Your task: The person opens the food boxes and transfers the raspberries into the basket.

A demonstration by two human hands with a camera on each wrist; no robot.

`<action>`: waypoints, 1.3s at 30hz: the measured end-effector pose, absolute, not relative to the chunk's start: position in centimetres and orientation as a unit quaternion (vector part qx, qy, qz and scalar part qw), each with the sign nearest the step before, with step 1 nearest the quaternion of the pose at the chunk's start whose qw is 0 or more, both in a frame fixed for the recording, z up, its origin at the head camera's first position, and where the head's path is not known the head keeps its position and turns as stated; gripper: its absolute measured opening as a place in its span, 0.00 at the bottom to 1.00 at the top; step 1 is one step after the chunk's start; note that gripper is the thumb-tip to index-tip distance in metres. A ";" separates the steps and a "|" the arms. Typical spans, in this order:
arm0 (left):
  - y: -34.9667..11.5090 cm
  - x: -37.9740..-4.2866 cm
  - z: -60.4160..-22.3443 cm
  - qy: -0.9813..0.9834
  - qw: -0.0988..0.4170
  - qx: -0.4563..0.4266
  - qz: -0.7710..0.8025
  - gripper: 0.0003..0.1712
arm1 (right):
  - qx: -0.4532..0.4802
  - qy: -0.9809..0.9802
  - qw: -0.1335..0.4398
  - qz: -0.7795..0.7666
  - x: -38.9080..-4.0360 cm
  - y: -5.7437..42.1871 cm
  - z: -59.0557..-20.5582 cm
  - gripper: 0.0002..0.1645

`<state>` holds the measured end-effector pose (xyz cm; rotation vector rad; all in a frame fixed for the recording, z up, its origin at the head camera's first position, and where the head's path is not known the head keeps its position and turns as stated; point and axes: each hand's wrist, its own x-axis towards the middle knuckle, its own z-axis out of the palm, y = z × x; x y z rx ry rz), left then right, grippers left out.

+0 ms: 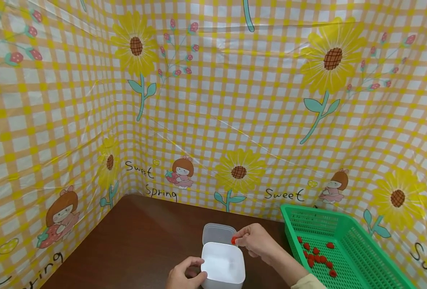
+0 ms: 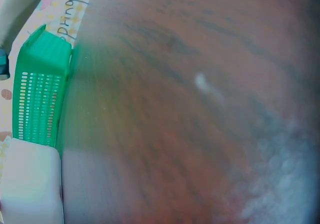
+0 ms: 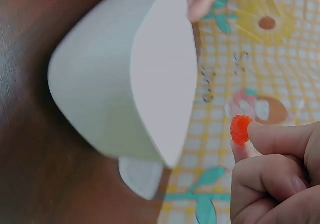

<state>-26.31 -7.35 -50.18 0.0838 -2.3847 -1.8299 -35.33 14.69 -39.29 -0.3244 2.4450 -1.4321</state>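
Observation:
A white square container [image 1: 223, 263] stands upright on the table, its top uncovered and its white inside bare where it shows. My left hand [image 1: 186, 273] holds it at the left side, with fingertips and thumb at the rim. Between thumb and forefinger, my right hand [image 1: 255, 242] pinches a red raspberry [image 3: 241, 129], up beside the container's far right corner. The other fingers of that hand are curled in. Behind the container lies a translucent lid [image 1: 213, 232], partly hidden by the container and the right hand.
To the right stands a green plastic basket [image 1: 343, 218] with slotted walls, holding several raspberries [image 1: 316, 259]. The dark brown table [image 1: 145, 237] is bordered by a yellow checked cloth [image 1: 206, 132] with flowers, hanging at the back and sides.

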 end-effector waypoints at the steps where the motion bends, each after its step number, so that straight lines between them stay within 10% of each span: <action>1: -7.3 -26.3 -50.2 -0.791 0.067 0.027 -0.608 0.16 | -0.107 0.848 0.140 -0.500 -35.5 15.1 -39.0 0.11; 39: -7.5 -26.4 -50.6 -0.793 0.066 0.016 -0.605 0.16 | -0.041 0.879 0.171 -0.444 -42.3 36.1 -37.7 0.17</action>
